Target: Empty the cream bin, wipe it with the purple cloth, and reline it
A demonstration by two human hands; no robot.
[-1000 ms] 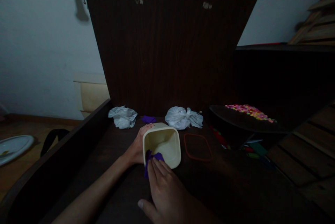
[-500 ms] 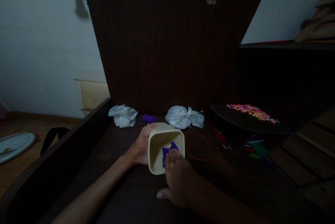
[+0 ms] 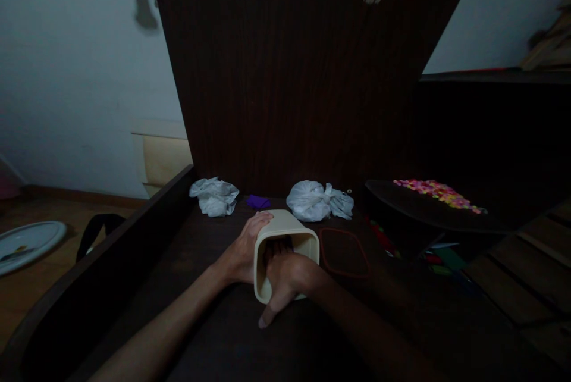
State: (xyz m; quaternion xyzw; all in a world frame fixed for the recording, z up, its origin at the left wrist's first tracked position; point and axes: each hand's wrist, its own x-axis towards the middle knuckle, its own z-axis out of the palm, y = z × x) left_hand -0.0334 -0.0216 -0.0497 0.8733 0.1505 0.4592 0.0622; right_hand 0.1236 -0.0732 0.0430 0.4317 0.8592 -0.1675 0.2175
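Note:
A cream square container (image 3: 313, 245) lies tilted with its mouth facing me on the dark wooden surface. My left hand (image 3: 246, 251) is wrapped round its left side and holds it. My right hand (image 3: 285, 275) reaches inside the container, its thumb outside over the lower rim. Its fingers are in shadow deep inside, over a purple cloth that barely shows as a dark patch. Right of the container lies a reddish square ring-like lid (image 3: 345, 252).
Behind the container are a crumpled plastic bag (image 3: 216, 196), a folded purple cloth (image 3: 259, 202) and a knotted plastic bag (image 3: 311, 200). Pink and yellow bits (image 3: 439, 193) lie on a dark corner shelf (image 3: 401, 203) at right. A raised wooden edge (image 3: 129, 239) runs along the left.
My right hand has pushed deeper into the container, and the purple cloth inside is now mostly hidden. My left hand keeps its hold. The view has shifted slightly.

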